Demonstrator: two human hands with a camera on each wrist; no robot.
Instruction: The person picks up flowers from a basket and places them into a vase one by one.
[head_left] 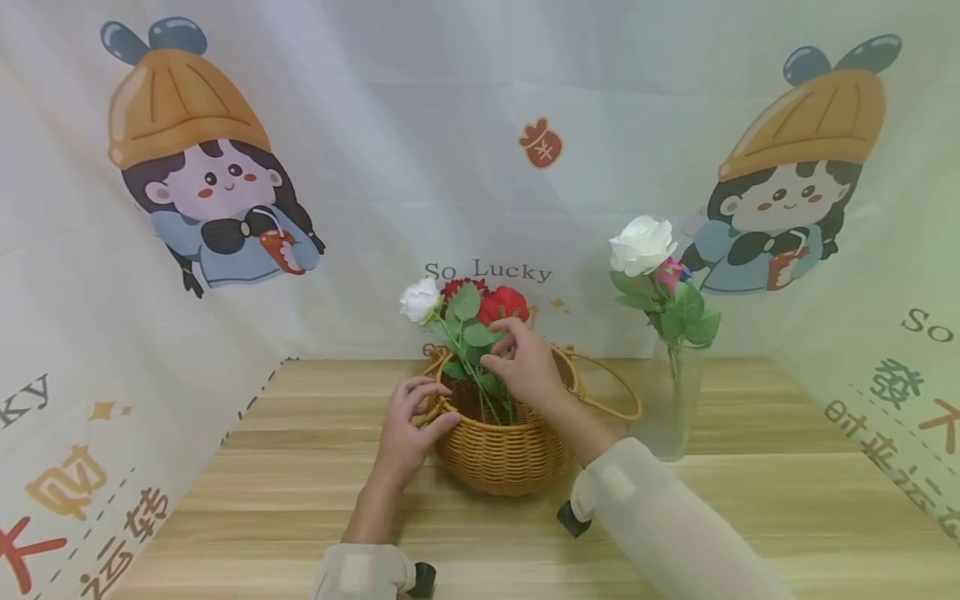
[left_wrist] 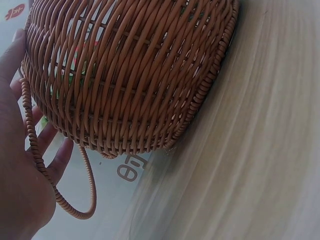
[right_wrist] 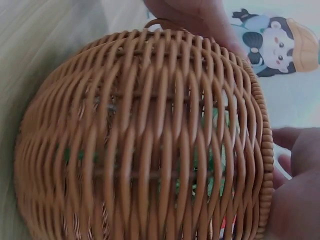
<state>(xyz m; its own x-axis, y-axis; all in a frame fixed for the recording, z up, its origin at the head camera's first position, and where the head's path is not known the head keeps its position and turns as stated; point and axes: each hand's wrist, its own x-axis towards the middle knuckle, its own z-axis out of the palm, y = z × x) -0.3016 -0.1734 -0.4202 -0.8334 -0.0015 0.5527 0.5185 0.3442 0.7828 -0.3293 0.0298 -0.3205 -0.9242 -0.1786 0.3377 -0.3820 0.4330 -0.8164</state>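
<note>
A round brown wicker basket (head_left: 502, 458) stands on the wooden table, holding a white rose (head_left: 420, 300), a red rose (head_left: 504, 306), a dark red flower (head_left: 463, 288) and green leaves (head_left: 466, 302). My left hand (head_left: 405, 429) is at the basket's left rim, thumb toward the front. In the left wrist view its fingers spread beside the weave, and a looped handle (left_wrist: 86, 216) hangs before the palm. Above the basket, my right hand (head_left: 528, 362) reaches among the leaves below the red rose. Its thumb and index finger stand apart; whether they touch a leaf is unclear.
Right of the basket stands a clear vase (head_left: 678, 417) with a white rose (head_left: 642, 246), a pink flower (head_left: 667, 273) and leaves. The basket's other handle (head_left: 626, 400) sticks out toward it. A printed cloth (head_left: 375, 125) hangs behind and around the table (head_left: 300, 500).
</note>
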